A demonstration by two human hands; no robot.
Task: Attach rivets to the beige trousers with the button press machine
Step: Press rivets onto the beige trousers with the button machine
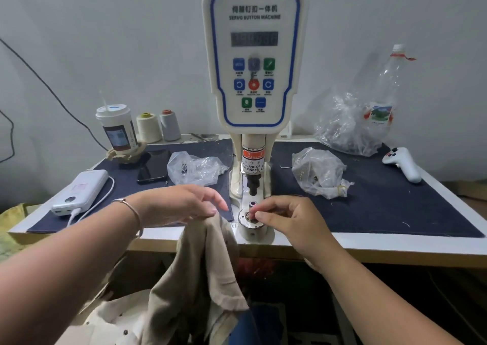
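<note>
The white servo button machine (254, 62) stands at the table's middle, its black punch (253, 185) above the round lower die (251, 219). My right hand (287, 222) pinches something small over the die; the item itself is hidden by my fingertips. My left hand (181, 203) grips a fold of the beige trousers (200, 263) just left of the die. The trousers hang down over the table's front edge toward a beige heap below.
On the dark blue mat (395, 202) lie a plastic bag of rivets (320, 173), another bag (193, 168), a phone (154, 166), a power bank (80, 193), a white controller (403, 164). A cup (117, 128), two thread cones (159, 127) and a large bag with a bottle (363, 123) stand behind.
</note>
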